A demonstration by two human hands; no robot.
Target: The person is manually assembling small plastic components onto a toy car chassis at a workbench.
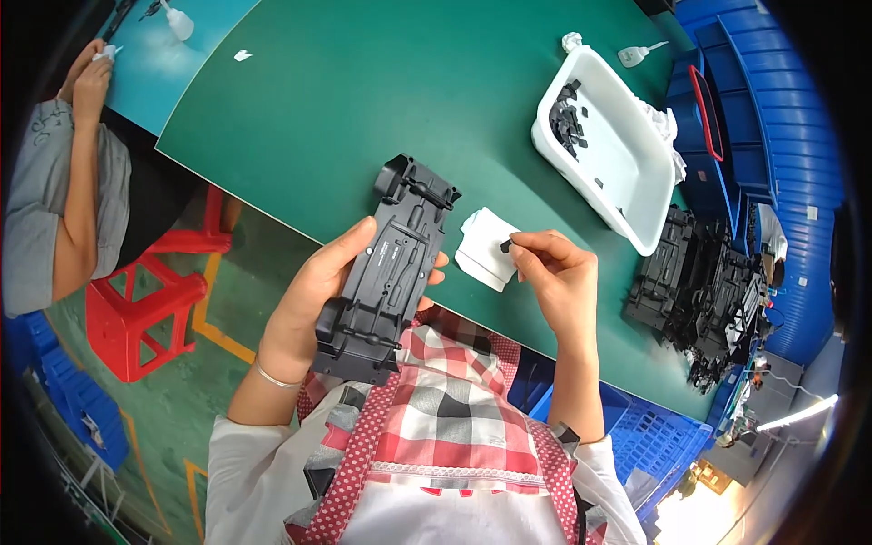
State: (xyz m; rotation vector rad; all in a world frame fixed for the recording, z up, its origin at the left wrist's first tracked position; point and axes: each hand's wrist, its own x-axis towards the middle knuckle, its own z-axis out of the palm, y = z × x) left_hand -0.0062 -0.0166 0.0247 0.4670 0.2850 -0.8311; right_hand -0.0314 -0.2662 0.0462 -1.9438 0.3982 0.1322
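My left hand [331, 272] is closed around a black plastic toy-car chassis [389, 263], gripping it by its long sides and holding it tilted above the table's near edge. Molded ribs and wheel arches show on the face turned up. Between thumb and forefinger, my right hand [556, 263] pinches a small black plastic part [507, 245]; its exact shape is too small to tell. Just behind those fingertips, a folded white cloth or paper pad [486, 250] lies on the green table [363, 100].
A white plastic tub [627, 109] holds loose small black parts. Right of it, several black chassis [699, 291] are piled near blue bins [718, 173]. A squeeze bottle [640, 53] lies at the back. Red stools [145, 309] and a co-worker's arm [82, 182] are at left.
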